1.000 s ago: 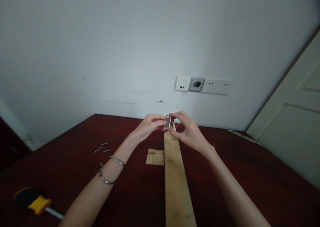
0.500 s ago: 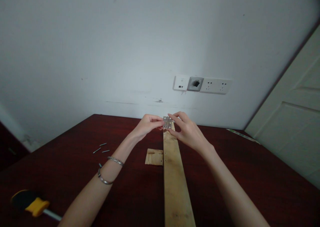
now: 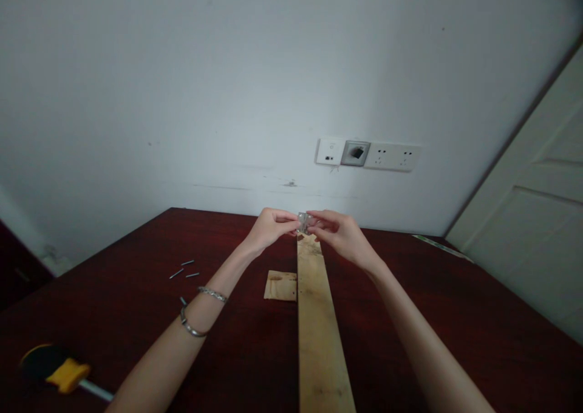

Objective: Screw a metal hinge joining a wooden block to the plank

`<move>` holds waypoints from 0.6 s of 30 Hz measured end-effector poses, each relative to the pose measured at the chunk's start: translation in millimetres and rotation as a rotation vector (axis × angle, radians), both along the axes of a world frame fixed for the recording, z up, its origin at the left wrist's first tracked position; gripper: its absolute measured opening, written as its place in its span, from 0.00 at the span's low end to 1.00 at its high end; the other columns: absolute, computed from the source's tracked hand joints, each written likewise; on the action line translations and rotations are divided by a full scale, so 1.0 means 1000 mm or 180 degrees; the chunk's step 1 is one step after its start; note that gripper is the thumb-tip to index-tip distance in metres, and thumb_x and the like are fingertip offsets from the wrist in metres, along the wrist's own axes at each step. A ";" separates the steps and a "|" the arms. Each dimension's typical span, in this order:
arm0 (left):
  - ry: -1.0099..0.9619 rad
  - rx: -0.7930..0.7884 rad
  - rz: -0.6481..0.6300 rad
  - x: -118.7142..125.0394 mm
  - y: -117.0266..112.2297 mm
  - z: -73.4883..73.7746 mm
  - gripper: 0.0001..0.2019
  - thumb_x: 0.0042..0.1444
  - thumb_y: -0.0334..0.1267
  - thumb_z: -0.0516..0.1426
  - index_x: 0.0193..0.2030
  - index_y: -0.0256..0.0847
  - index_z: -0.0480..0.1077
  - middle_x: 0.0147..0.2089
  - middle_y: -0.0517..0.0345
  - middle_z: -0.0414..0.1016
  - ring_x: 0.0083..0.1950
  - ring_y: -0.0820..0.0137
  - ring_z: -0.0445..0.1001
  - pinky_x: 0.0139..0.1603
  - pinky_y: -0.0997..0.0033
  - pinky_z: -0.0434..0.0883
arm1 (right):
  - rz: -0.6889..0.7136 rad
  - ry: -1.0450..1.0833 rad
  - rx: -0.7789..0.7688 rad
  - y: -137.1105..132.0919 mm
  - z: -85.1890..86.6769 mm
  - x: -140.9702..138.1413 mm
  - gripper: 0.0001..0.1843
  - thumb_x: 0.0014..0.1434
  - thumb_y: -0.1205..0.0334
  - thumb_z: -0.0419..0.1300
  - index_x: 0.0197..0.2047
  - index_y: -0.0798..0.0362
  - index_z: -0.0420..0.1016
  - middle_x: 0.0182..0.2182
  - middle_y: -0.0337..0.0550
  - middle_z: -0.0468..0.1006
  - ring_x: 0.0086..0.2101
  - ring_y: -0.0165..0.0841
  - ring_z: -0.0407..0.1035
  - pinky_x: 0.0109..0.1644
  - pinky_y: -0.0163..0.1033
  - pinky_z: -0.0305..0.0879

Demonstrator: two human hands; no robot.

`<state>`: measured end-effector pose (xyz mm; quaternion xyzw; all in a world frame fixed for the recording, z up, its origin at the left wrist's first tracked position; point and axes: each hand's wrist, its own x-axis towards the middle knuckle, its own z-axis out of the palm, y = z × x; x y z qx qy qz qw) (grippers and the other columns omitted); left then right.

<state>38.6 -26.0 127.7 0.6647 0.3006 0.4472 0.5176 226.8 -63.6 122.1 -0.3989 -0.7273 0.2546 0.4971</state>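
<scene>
A small silver hinge [image 3: 304,222] is pinched between both my hands above the far end of a long pale wooden plank [image 3: 319,328]. My left hand [image 3: 268,228] grips its left leaf with fingertips closed. My right hand [image 3: 339,234] pinches the right leaf from the other side. The plank lies lengthwise on a dark red table [image 3: 455,328], running from near me toward the wall. A small square wood piece [image 3: 280,285] lies flat against the plank's left edge.
Several loose screws [image 3: 184,271] lie on the table at left. A yellow-and-black screwdriver [image 3: 59,373] rests at the near left corner. Wall sockets [image 3: 368,155] sit above the table; a white door [image 3: 537,231] stands at right.
The hinge, upright and folded a second ago, was spread open between my hands and is now held lower and flatter. My right fingers have curled in closer over it.
</scene>
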 end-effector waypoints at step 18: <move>-0.0120 0.0155 -0.0276 0.001 0.000 -0.005 0.12 0.44 0.37 0.67 0.34 0.33 0.76 0.31 0.54 0.78 0.33 0.71 0.76 0.39 0.68 0.74 | 0.0191 0.0656 -0.0286 0.001 0.000 -0.001 0.19 0.46 0.55 0.69 0.40 0.54 0.76 0.31 0.40 0.78 0.29 0.30 0.73 0.36 0.40 0.74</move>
